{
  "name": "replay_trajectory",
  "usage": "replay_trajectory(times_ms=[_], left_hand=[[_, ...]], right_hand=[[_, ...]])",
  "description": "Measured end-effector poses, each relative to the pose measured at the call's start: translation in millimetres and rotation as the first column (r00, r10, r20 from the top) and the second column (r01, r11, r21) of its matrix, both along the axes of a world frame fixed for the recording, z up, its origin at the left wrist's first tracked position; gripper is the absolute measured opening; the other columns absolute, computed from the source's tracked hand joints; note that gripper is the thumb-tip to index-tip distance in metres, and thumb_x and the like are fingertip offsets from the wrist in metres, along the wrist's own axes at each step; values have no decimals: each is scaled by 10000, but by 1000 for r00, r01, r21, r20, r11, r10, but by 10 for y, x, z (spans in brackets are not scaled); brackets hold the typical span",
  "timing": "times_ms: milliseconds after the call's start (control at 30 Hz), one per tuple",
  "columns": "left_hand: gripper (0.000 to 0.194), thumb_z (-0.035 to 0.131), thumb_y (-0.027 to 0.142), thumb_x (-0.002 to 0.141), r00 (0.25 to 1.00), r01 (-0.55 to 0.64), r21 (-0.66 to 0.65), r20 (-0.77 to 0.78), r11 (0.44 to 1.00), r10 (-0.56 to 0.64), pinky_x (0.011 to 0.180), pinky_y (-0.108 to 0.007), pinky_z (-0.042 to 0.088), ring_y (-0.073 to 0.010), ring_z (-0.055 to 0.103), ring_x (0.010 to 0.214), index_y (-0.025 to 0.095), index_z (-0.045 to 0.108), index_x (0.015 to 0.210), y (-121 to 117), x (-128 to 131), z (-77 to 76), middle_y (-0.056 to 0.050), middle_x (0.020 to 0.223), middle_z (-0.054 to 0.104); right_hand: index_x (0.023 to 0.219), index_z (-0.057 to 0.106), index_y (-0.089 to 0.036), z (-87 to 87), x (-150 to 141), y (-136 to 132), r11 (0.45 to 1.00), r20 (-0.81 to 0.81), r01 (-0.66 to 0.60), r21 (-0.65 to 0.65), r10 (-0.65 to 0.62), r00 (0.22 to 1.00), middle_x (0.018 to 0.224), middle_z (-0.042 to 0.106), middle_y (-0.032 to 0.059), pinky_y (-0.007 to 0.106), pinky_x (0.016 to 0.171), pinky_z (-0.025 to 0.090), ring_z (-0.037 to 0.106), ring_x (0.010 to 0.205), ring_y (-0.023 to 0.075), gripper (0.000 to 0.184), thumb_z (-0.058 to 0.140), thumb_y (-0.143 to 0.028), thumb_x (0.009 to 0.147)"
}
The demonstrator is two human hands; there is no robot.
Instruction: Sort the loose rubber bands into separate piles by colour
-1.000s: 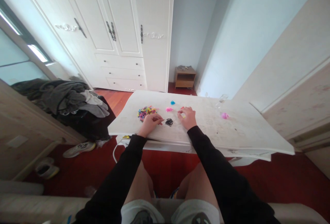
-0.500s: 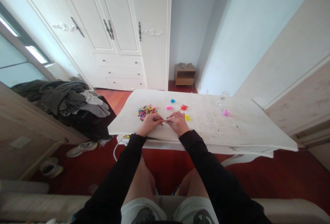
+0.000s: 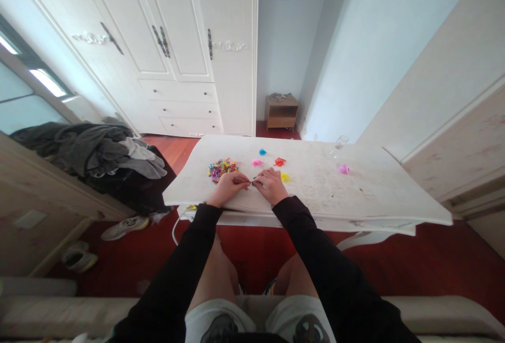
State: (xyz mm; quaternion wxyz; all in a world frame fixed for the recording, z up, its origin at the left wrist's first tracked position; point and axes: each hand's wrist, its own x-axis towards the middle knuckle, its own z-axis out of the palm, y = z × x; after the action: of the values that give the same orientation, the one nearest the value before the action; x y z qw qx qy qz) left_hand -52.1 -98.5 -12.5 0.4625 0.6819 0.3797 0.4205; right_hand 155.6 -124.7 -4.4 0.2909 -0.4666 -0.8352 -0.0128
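Observation:
My left hand (image 3: 230,187) and my right hand (image 3: 271,185) meet over the near edge of the white table, fingertips nearly touching. Between the pinched fingers is something small and dark, too tiny to name. Just beyond my left hand lies a heap of small multicoloured bands (image 3: 223,169). Past my right hand sit little single-colour clumps: yellow (image 3: 285,177), red (image 3: 280,161), pink (image 3: 257,162) and blue (image 3: 262,151). The right hand partly covers the yellow clump.
On the white table (image 3: 315,195), a purple-pink object (image 3: 344,169) and a clear container (image 3: 341,144) stand to the right. A white cable (image 3: 175,230) hangs off the front left. Clothes (image 3: 98,148) are heaped at left, with shoes (image 3: 125,227) on the red floor.
Both hands stay over the same spot, with fingers still pinched together and only slightly shifted. The whole view has moved a little; the heap and clumps look unchanged.

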Motion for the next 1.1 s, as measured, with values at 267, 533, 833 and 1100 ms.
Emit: replay_trajectory(times_ms=[267,533,833,1100], left_hand=[[160,757,318,771,996,-31,69,-81,997,37,696,-300,586,-196,727,669,158,754,772,1,5,14,-53,700,762],[152,762,320,749,994,-58,60,-89,997,63,697,-310,581,-208,725,671,169,758,739,-5,22,26,-58,688,762],[165,740,329,779,990,-92,109,-100,990,103,681,-309,579,-208,725,666,165,750,768,8,-6,-34,-61,704,757],[162,722,313,797,980,-70,177,-172,982,100,667,-286,549,-182,693,653,155,756,798,17,-41,-55,-59,713,747]], right_hand=[[870,713,-227,33,0,-43,996,-44,86,36,-85,995,1020,720,56,411,879,257,523,1060,243,169,601,-307,969],[862,673,-205,7,78,-1,881,-273,472,20,-450,851,1052,698,87,412,877,291,512,1082,278,157,569,-283,949],[861,724,-242,-34,51,15,962,-136,274,-13,-273,952,1078,679,65,402,870,300,498,1106,260,126,628,-283,932],[828,700,-241,-67,37,30,975,-72,217,-38,-219,973,1087,668,57,402,891,309,494,1118,266,73,682,-288,881]])
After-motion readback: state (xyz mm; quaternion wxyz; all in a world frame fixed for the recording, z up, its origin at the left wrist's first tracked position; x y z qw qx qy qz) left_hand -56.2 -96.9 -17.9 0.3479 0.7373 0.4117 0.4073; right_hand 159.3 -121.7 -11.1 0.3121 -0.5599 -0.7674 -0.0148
